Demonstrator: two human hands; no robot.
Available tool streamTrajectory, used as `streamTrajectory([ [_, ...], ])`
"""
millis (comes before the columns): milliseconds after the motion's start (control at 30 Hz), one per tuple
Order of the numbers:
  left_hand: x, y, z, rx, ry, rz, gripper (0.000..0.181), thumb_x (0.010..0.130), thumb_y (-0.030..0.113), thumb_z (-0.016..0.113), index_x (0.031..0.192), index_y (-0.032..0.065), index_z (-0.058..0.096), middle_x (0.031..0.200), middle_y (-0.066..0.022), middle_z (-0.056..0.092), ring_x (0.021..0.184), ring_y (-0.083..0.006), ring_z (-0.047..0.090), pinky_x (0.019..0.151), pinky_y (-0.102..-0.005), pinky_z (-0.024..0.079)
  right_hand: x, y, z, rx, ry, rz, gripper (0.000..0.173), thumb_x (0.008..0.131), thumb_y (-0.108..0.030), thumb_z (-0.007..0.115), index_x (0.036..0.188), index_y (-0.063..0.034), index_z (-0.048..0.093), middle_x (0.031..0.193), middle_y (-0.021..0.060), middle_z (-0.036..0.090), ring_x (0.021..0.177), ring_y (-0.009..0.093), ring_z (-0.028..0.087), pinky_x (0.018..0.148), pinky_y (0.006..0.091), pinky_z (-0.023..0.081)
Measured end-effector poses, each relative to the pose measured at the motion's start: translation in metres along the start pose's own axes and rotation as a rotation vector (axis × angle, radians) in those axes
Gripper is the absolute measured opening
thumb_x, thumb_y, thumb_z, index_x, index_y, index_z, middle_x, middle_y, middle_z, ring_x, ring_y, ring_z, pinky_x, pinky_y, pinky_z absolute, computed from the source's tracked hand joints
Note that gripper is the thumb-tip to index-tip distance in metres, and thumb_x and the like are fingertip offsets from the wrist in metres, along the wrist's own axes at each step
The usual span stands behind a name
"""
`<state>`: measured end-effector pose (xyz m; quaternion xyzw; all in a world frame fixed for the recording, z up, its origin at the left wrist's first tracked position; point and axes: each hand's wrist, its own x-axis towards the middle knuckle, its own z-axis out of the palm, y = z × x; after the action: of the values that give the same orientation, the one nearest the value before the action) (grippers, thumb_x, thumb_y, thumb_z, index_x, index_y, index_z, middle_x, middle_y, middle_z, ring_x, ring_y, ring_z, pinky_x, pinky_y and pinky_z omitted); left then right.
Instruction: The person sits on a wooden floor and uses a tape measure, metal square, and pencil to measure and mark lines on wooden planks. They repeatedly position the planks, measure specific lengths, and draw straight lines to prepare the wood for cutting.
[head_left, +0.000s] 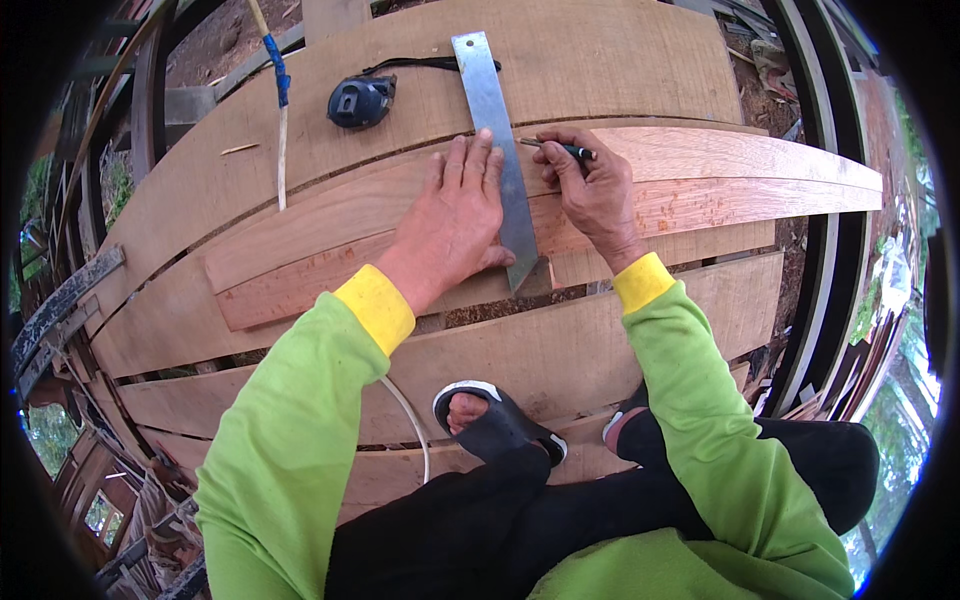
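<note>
My left hand lies flat on a long wooden piece, fingers slightly spread. Its fingertips and thumb rest along the left edge of a metal square, whose blade crosses the wood. Between the fingertips of my right hand is a dark pencil with a pale end. Its tip points left and sits close to the blade's right edge, on the wood's upper strip. A lengthwise line divides the wood into a paler upper band and a redder lower band. The square's lower end reaches past the wood's near edge.
A black tape measure with a strap lies beyond my left hand. Left of it is a thin stick wrapped in blue tape. Wide planks with gaps form the surface underneath. A pale cord runs near my sandaled foot.
</note>
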<state>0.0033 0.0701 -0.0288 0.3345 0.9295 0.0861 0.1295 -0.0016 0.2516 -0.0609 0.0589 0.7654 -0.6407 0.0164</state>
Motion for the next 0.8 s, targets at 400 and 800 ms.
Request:
streamTrajectory([
  [400,0.001,0.002,-0.002,0.016,-0.069,-0.025,0.107,0.063,0.049,0.076,0.136,-0.0114,0.029,0.146,-0.0278,0.025,0.135,-0.0407,0.027,0.109,-0.0463,0.028,-0.002,-0.004,-0.008,-0.151,-0.13,-0.104,0.01,0.091,-0.005,0.058,0.097,0.001,0.063,0.073,0.0029,0.063,0.06,0.005,0.054,0.052,0.0196,0.045],
  [800,0.002,0.002,-0.002,-0.005,-0.062,-0.03,0.105,0.064,0.046,0.078,0.137,-0.0103,0.028,0.146,-0.0276,0.025,0.135,-0.0403,0.027,0.11,-0.0467,0.028,-0.026,-0.008,-0.014,-0.153,-0.17,-0.121,0.006,0.087,-0.004,0.06,0.09,0.0005,0.062,0.068,0.0114,0.064,0.06,0.015,0.062,0.055,0.0273,0.049],
])
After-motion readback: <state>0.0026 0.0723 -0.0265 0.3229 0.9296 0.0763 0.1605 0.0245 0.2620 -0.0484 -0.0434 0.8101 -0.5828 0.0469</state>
